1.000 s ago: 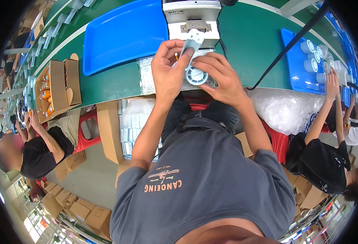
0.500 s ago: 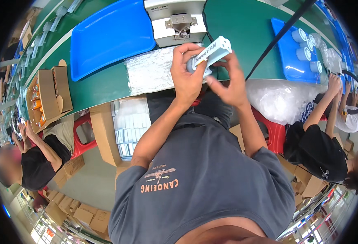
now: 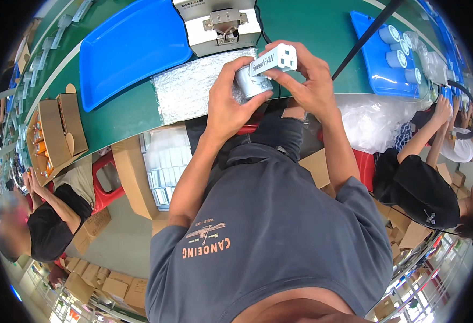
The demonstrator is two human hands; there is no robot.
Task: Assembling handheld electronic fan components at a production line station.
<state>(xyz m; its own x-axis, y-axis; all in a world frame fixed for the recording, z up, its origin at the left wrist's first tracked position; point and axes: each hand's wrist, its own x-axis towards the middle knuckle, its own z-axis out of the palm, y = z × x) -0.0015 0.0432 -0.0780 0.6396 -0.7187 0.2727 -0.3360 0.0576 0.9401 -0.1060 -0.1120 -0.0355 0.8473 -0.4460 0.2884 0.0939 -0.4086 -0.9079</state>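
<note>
A pale blue-white handheld fan [image 3: 268, 63] is held above the near edge of the green worktable, with a cylindrical head and a boxy handle. Around its round head, my left hand [image 3: 231, 107] is closed from the left side. My right hand [image 3: 313, 81] pinches the handle near its end, with the thumb under it and fingers behind. Square openings show in the handle's end face. Just beyond my hands lies a silvery foil-like mat [image 3: 185, 89], and behind that stands a white metal machine [image 3: 220, 29] with a bracket on its front.
A blue tray [image 3: 134, 54] lies left of the machine. Another blue tray [image 3: 365, 37] at right holds several white cylinders. An open carton [image 3: 53, 132] stands on the table's left; a carton of pale parts [image 3: 166, 167] sits below the edge. Co-workers sit on both sides.
The fan's handle has swung down to a flatter angle. My right hand, spread and blurred beside it before, now grips the handle. My left hand stays on the round head.
</note>
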